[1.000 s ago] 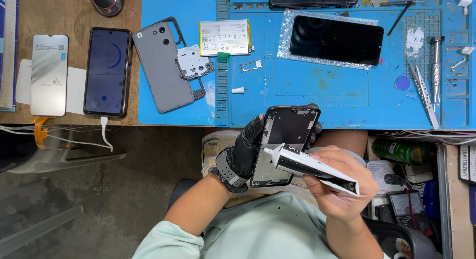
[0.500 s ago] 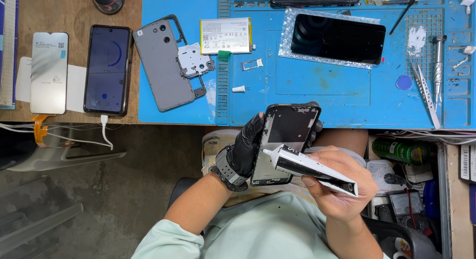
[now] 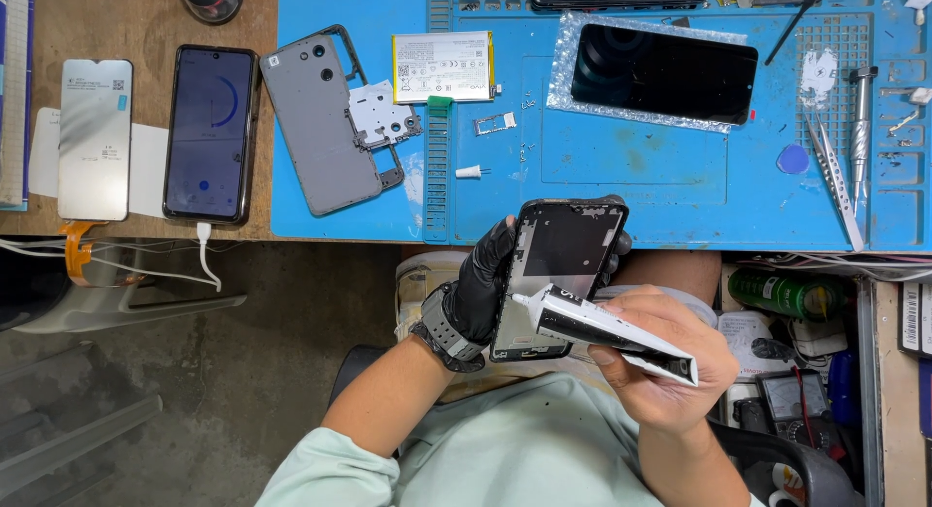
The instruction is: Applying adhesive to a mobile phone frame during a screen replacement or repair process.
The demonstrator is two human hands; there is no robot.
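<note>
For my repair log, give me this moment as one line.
left hand: gloved, holds phone frame | right hand: holds glue tube, nozzle at frame's left edge | behind: blue mat

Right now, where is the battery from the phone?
In the head view, the white battery lies flat on the blue mat, near its top left. The grey back cover is to its left and the black screen is to its right.

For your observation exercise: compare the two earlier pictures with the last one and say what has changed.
Nothing visibly changed: the black-gloved left hand still holds the black phone frame, the bare right hand still holds the black-and-white glue tube with its nozzle at the frame's left edge.
</note>
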